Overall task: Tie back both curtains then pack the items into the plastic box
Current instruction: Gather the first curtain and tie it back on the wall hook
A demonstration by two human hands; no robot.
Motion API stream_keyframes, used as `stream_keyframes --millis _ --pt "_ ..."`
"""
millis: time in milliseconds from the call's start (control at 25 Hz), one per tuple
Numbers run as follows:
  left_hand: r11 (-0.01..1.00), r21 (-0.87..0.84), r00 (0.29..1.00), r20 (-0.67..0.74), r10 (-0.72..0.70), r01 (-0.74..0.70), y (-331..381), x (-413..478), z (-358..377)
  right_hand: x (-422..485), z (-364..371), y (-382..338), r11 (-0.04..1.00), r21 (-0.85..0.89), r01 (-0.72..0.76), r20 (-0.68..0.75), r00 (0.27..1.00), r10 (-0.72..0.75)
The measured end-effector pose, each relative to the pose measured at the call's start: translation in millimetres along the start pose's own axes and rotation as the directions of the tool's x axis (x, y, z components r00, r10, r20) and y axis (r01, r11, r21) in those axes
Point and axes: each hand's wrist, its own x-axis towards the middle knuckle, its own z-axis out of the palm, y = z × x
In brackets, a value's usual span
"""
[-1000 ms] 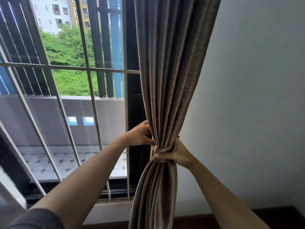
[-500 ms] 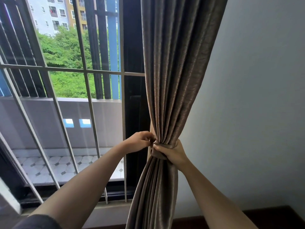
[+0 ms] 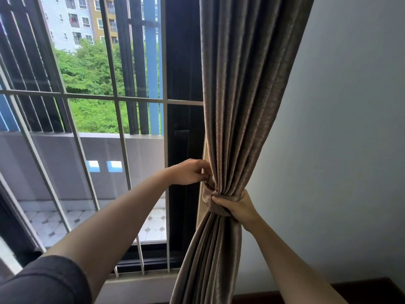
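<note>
A taupe curtain point(image 3: 243, 88) hangs at the right side of the window, gathered into a narrow waist. A tie-back band point(image 3: 211, 201) of the same cloth wraps that waist. My right hand point(image 3: 236, 208) is clenched on the band and the bunched cloth from the right. My left hand point(image 3: 190, 172) is just above and left of the band, its fingertips pinching the curtain's left edge. The band's far end behind the curtain is hidden. No plastic box or loose items are in view.
White window bars point(image 3: 119, 98) and a dark frame point(image 3: 184, 119) stand left of the curtain, with a balcony wall and trees outside. A plain pale wall point(image 3: 341, 132) fills the right. A dark wooden edge point(image 3: 359, 288) runs along the bottom right.
My left hand has risen from the band's level to the curtain edge above it. My right hand keeps its grip on the band. The view has shifted slightly left.
</note>
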Motion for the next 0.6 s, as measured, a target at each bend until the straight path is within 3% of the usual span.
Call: stream_keyframes --millis 120,200,400,600 --pt "0.998 -0.062 1.000 0.010 -0.030 0.030 3.0 0.7 1.9 0.8 -2.7 0.3 1.000 0.015 0.019 0.043 0.999 -0.020" --pt "0.994 -0.082 0.998 0.032 -0.062 0.065 -2.2 0.7 6.4 0.5 -2.2 -2.1 1.000 -0.009 0.010 -0.005 1.000 -0.010" --pt "0.994 0.057 0.982 0.156 -0.103 0.096 -17.0 2.6 5.5 1.5 -3.0 -5.1 1.000 -0.028 0.010 -0.017 1.000 -0.010" --pt "0.998 0.049 0.998 0.033 -0.045 0.043 -5.0 11.9 5.1 3.3 -4.7 -3.4 0.998 -0.054 0.011 -0.020 1.000 -0.012"
